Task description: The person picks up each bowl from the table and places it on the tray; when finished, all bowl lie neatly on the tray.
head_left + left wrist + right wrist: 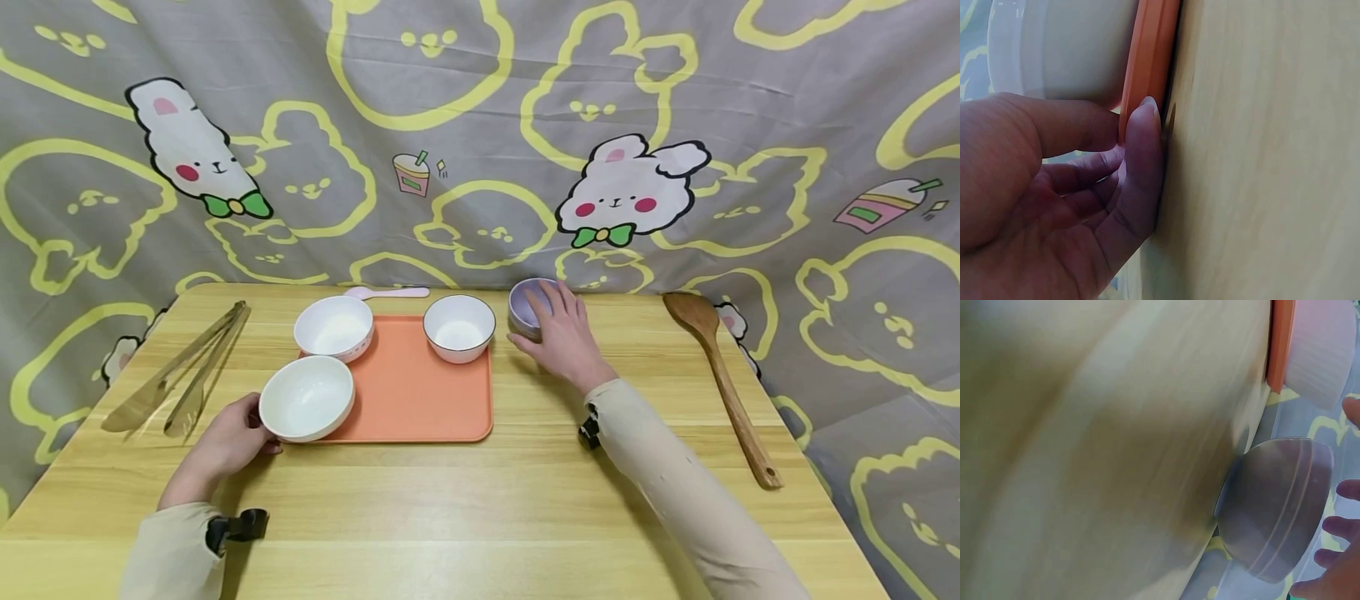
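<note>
My left hand (228, 437) is at the near left corner of an orange tray (420, 404), its thumb and a finger pinching the tray's edge (1147, 56) in the left wrist view. A cream bowl (307, 398) stands on that corner, right beside the hand. Behind it are a white bowl (333, 327) at the tray's far left and a dark-rimmed white bowl (459, 327) at its far right. Over a small purple bowl (522, 312) on the table, my right hand (562, 333) hovers with fingers spread. The right wrist view shows those fingers apart from the purple bowl (1272, 503).
Metal tongs (191, 367) lie at the left of the wooden table (420, 517). A pale pink spoon (390, 292) rests behind the tray. On the right lies a wooden spatula (723, 375). A patterned grey curtain (480, 142) hangs along the table's back edge.
</note>
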### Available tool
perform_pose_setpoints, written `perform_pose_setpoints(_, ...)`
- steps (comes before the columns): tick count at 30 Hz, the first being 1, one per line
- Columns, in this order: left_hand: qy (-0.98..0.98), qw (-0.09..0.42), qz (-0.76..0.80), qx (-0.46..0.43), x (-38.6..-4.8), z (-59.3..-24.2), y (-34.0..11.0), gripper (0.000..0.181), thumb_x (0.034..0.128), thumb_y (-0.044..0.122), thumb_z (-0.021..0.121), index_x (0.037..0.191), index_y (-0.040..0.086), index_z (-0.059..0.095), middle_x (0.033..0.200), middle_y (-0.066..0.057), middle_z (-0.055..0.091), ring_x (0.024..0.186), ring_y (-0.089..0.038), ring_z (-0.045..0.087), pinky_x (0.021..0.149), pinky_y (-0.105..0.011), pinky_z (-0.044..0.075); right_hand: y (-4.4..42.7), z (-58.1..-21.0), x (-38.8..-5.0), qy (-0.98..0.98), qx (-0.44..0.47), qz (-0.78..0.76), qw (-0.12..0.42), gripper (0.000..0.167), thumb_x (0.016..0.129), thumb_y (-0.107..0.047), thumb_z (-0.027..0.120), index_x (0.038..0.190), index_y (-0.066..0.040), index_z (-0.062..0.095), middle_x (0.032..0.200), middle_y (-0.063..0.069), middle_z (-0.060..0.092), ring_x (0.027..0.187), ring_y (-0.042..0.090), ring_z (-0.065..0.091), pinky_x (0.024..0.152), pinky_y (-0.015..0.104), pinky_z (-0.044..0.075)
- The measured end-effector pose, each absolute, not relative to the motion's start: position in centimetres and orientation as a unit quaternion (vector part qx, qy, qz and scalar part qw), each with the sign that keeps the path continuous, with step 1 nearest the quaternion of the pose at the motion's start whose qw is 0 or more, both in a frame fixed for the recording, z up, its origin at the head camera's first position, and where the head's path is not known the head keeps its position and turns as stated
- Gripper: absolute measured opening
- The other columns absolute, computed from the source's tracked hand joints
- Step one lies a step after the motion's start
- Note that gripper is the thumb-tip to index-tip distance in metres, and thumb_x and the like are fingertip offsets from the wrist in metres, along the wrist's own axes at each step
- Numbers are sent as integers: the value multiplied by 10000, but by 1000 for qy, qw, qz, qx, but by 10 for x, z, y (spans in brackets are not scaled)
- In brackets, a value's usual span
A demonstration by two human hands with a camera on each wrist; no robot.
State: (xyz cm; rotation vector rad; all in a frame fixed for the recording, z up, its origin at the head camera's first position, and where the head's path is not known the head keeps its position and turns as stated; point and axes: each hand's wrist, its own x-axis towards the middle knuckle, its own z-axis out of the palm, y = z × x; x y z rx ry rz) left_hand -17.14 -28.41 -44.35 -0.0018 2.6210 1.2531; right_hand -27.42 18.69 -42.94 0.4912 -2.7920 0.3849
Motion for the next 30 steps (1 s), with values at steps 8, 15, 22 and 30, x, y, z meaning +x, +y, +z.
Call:
perform_pose_setpoints(8,893,120,434,-4,-171,-444,-284,400,924,-63,489,1285,-199,386,992,-264,577,778,-248,634,634,-321,583,181,-421,-295,-983,132,104,69,903,869,-671,574,1556,-160,286,1597,168,145,1448,443,25,1092,697,-3)
perform_pose_setpoints(15,892,118,436,-3,-172,-445,-284,397,930,-60,496,1288,-194,389,1000,-266,578,778,-249,635,632,-322,583,182,-421,-311,-991,112,71,10,952,834,-746,536,1578,-246,215,1608,169,78,1435,484,-6,1056,748,37)
perform_pose_setpoints(22,891,120,439,-2,-172,-446,-284,395,931,-60,490,1290,-192,389,1005,-269,579,778,-249,636,635,-324,583,182,-417,-317,-991,98,79,-53,926,850,-680,574,1584,-301,155,1610,180,-5,1418,521,-9,1040,761,114)
perform_pose_setpoints(30,892,119,437,-3,-172,-445,-284,391,927,-68,489,1284,-194,389,989,-256,578,766,-243,634,629,-321,580,184,-410,-318,-988,104,97,-66,914,833,-526,669,1578,-278,202,1585,206,53,1389,541,79,1019,727,242)
